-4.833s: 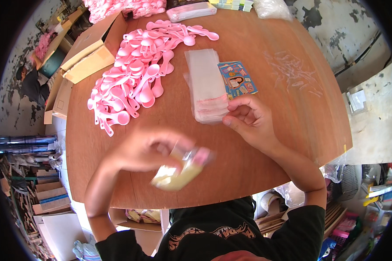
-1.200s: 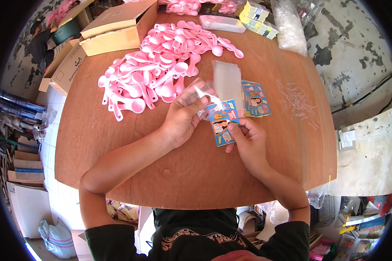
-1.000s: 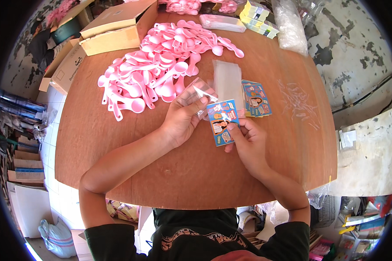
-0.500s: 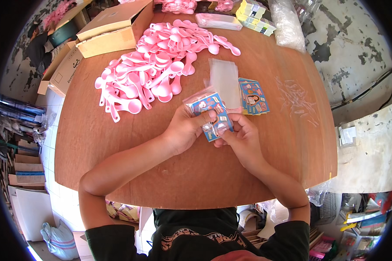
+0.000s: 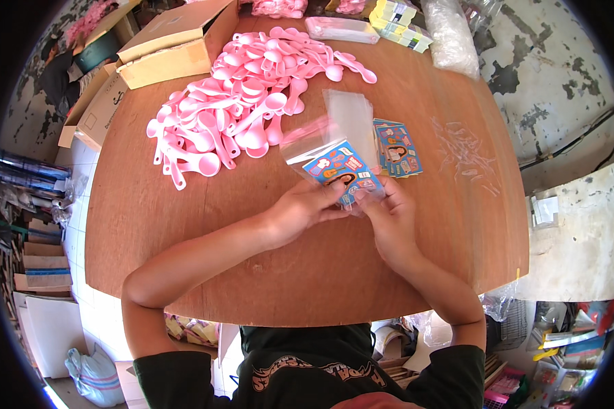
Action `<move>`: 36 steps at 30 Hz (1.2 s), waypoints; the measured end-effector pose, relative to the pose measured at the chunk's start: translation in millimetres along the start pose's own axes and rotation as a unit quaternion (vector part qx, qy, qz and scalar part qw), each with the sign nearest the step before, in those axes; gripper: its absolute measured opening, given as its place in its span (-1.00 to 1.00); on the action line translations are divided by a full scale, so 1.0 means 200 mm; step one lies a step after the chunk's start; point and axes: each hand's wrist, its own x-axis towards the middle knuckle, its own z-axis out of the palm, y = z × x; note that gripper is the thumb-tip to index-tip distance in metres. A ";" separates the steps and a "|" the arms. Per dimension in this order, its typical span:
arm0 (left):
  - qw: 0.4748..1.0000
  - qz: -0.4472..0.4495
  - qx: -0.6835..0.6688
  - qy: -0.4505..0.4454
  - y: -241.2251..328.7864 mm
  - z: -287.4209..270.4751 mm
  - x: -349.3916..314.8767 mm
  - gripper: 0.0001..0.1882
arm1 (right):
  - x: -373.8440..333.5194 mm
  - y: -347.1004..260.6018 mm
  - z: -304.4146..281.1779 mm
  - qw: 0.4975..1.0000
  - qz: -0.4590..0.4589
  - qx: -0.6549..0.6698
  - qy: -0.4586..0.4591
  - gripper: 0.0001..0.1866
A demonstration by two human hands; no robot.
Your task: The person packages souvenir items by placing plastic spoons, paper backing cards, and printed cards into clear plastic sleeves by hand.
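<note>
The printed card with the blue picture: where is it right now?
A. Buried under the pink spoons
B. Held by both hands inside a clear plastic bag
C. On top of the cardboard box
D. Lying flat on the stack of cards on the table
B: the printed card sits inside the clear plastic bag, gripped by the left hand and the right hand above the table.

Small packing workshop or storeroom. Indicators: a plain plywood tabletop [image 5: 184, 232] carrying a bulk pile of identical pink plastic spoons [image 5: 245, 109], cardboard boxes [image 5: 177, 41] at its far edge, stacked paper and card goods [image 5: 27, 238] on the floor, and stained, peeling walls [image 5: 546, 75].
</note>
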 end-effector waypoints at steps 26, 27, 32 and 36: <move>0.997 -0.021 0.053 -0.058 0.04 0.01 -0.03 -0.41 | -0.08 0.00 0.01 0.989 0.137 0.010 -0.052 -0.81; 0.996 -0.038 0.042 -0.068 0.03 0.01 -0.03 -0.40 | -0.08 0.00 0.00 0.989 0.137 0.010 -0.052 -0.81; 0.998 -0.030 0.020 -0.057 -0.01 0.00 -0.01 -0.42 | -0.09 0.03 0.01 0.994 0.037 -0.096 -0.042 -0.81; 0.993 -0.054 -0.096 -0.038 0.03 0.01 0.00 -0.51 | -0.07 -0.02 0.08 0.936 -0.254 -0.237 0.065 -0.82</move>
